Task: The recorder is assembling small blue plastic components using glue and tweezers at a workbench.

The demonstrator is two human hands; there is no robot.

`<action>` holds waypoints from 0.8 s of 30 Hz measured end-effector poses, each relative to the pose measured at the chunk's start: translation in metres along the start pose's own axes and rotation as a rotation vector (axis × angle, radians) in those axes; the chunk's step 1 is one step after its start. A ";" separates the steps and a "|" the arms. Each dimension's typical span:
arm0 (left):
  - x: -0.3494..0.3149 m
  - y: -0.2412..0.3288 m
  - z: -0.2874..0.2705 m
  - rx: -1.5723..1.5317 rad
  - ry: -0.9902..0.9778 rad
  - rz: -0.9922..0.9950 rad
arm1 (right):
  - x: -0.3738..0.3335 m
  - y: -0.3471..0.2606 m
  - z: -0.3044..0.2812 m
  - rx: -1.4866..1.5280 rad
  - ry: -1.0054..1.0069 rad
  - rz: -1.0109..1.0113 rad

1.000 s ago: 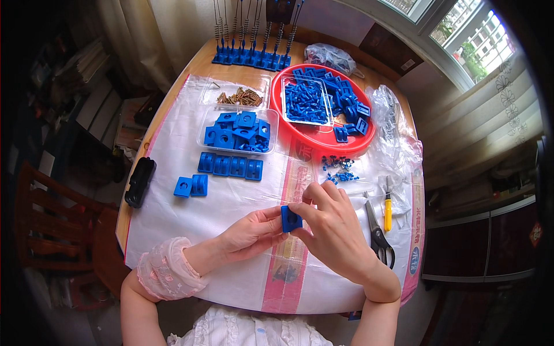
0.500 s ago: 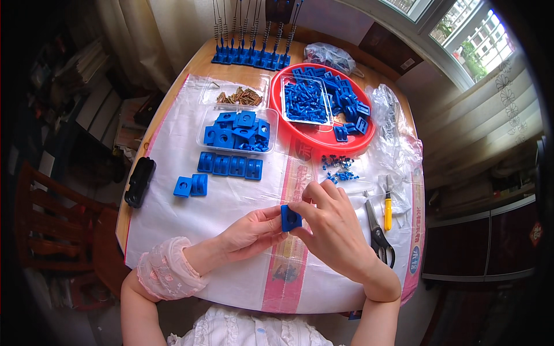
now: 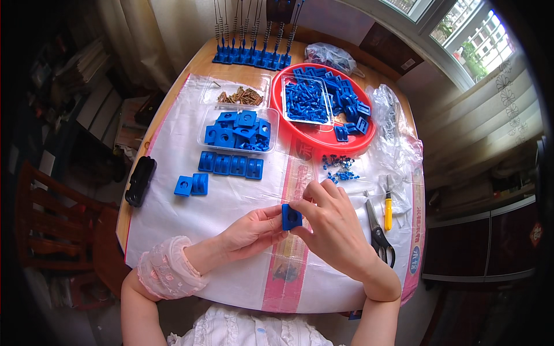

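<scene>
Between both hands, above the middle of the table, is a blue square plastic block with a round hole (image 3: 292, 217). My left hand (image 3: 254, 230) pinches its left edge between thumb and fingers. At the right edge, my right hand (image 3: 334, 222) grips it with the thumb low and the index finger high. Similar blue blocks (image 3: 229, 164) stand in a short row ahead of my left hand, and two more (image 3: 191, 184) sit to their left. Small blue and metal parts (image 3: 340, 168) lie loose beyond my right hand.
A clear tub of blue blocks (image 3: 236, 131) and a tray of brass-coloured pins (image 3: 241, 96) stand farther back. Beside them is a red basin (image 3: 352, 145) of blue parts. Scissors (image 3: 379, 236) and a yellow-handled screwdriver (image 3: 388, 213) lie at right, a black case (image 3: 141, 181) at left.
</scene>
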State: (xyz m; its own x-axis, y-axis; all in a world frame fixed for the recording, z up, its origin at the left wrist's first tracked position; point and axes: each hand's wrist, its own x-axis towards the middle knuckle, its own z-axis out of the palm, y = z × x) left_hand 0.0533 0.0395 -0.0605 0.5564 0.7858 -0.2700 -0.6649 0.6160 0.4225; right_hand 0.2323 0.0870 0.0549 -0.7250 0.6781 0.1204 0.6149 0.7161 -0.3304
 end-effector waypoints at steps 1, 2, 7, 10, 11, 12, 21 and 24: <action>0.000 0.000 0.000 0.003 -0.003 0.002 | 0.000 0.000 0.000 0.001 -0.001 0.001; 0.000 0.000 -0.001 0.004 -0.007 0.002 | 0.000 0.000 0.000 0.000 -0.004 0.004; 0.002 -0.002 -0.001 0.016 0.019 0.002 | 0.000 0.000 0.001 -0.005 -0.006 0.005; 0.000 -0.001 0.001 0.011 0.027 0.003 | 0.000 0.000 0.000 -0.002 -0.002 0.003; 0.001 -0.001 0.000 0.009 0.029 0.001 | 0.000 0.000 0.001 -0.002 -0.001 0.003; 0.001 -0.001 0.000 0.008 0.031 0.001 | 0.000 0.000 0.001 -0.003 -0.001 0.005; 0.002 -0.002 -0.001 0.008 0.017 0.011 | 0.000 0.000 0.002 -0.003 0.000 0.004; 0.001 -0.002 0.000 0.012 0.023 0.014 | 0.000 0.000 0.001 -0.006 0.003 -0.001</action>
State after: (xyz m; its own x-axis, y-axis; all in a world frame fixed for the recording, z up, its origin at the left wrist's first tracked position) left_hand 0.0553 0.0396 -0.0615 0.5353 0.7956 -0.2836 -0.6663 0.6041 0.4371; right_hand 0.2321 0.0870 0.0538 -0.7246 0.6781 0.1230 0.6164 0.7175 -0.3246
